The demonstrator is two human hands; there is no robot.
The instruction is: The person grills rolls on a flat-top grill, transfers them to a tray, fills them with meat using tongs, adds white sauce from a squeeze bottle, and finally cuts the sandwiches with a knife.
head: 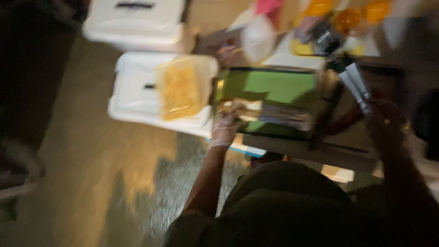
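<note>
The view is blurred. My left hand point(224, 129), in a thin clear glove, rests at the near left edge of a green board point(283, 86) and touches a pale brown, bread-like piece of food point(240, 109). Blur hides whether the fingers grip it. A dark strip of food point(286, 116) lies along the board's near side. My right hand point(386, 120) is raised to the right of the board and holds metal tongs point(357, 87), whose arms point up and to the left.
Left of the board, a clear tub of yellow food point(180, 91) sits on a white lidded box point(135, 93); a second white box point(137, 20) stands behind it. Orange containers point(350, 18) and clutter fill the back right. Brown floor point(91, 174) lies to the left.
</note>
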